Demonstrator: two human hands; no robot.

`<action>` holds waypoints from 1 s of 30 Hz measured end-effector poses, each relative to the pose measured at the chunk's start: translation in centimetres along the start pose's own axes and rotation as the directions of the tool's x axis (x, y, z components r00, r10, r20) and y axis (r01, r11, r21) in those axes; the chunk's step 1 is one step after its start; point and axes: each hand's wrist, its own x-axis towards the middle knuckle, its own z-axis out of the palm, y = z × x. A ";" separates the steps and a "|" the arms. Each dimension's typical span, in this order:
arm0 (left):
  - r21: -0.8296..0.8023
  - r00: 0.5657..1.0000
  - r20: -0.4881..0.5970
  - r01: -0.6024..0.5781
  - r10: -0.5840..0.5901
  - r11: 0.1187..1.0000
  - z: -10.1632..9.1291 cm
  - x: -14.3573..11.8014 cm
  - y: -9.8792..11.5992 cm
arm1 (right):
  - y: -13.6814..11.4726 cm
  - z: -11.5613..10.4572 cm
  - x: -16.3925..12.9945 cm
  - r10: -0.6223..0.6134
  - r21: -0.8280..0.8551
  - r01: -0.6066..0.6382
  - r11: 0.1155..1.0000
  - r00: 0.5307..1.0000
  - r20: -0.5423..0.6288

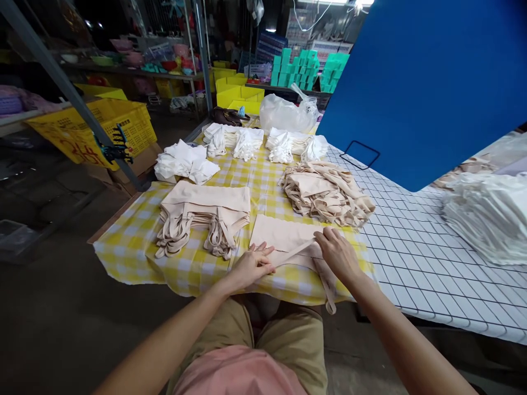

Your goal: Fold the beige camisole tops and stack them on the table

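We have one beige strap top (284, 237) flat on the yellow checked cloth (135, 247), at the near edge of it, and both hands are on the garment. Our left hand (251, 266) lies with fingers spread, pressing the lower hem; our right hand (338, 253) pinches the strap (325, 285), which trails off the near edge of the cloth. The piece looks only partly folded: body smoothed, strap not yet tucked.

As we judge it, a good share is done. Left of the top on the cloth sits a neat folded stack (203, 214) of the same beige pieces, straps hanging in loops; beyond the top lies a looser beige heap (327, 192), seemingly still to be folded. At the far end of the cloth are bundles of white garments (234, 142) and a clear plastic bag (286, 112).

The fabric reads as thin, soft, matte knit that creases easily; the straps are narrow flat bands. Right of the cloth runs a white grid-printed surface (415, 247)
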 end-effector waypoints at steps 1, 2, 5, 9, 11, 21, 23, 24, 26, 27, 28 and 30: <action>0.000 1.000 0.000 0.000 0.000 1.000 0.0 0.0 0.0 | -0.1 0.2 -0.1 0.012 0.011 -0.012 1.000 1.000 -0.010; 0.000 1.000 0.002 -0.002 0.002 1.000 -0.1 0.0 0.0 | -0.1 0.3 -0.1 0.032 0.023 -0.032 0.999 0.999 -0.023; 0.005 1.000 0.011 -0.012 0.012 1.000 -0.1 0.0 -0.1 | -0.2 0.8 -0.2 0.110 0.068 -0.105 0.992 0.992 -0.063; 0.025 1.000 0.007 -0.031 0.031 0.999 0.0 -0.1 -0.3 | -0.3 0.9 0.0 0.197 0.134 -0.182 0.974 0.975 -0.105; 0.043 0.999 0.004 -0.036 0.036 0.998 0.2 -0.2 -0.4 | -0.5 0.9 0.2 0.229 0.171 -0.208 0.963 0.966 -0.116; 0.176 0.962 -0.261 -0.037 0.083 0.984 0.3 1.3 1.5 | -4.4 -0.6 1.1 0.367 0.939 -0.269 0.214 0.913 0.178; 0.160 0.949 -0.299 -0.055 0.101 0.986 0.2 2.1 2.3 | -5.1 -1.2 1.3 0.323 0.960 -0.281 0.015 0.910 0.261; 0.130 0.948 -0.300 -0.067 0.104 0.989 0.1 2.5 2.8 | -5.4 -1.4 1.4 0.301 0.956 -0.289 -0.050 0.909 0.290; 0.042 0.960 -0.263 -0.093 0.101 0.995 0.1 3.0 3.5 | -5.7 -2.0 1.4 0.271 0.946 -0.296 -0.130 0.907 0.321; -0.002 0.967 -0.240 -0.089 0.086 0.996 0.0 3.2 3.8 | -5.8 -2.2 1.4 0.263 0.943 -0.296 -0.153 0.907 0.328; -0.039 0.973 -0.224 -0.071 0.061 0.997 0.0 3.3 4.0 | -5.8 -2.3 1.4 0.262 0.940 -0.296 -0.167 0.906 0.332; -0.093 0.976 -0.217 -0.026 0.005 0.995 0.0 3.5 4.2 | -5.9 -2.4 1.4 0.271 0.936 -0.303 -0.177 0.899 0.343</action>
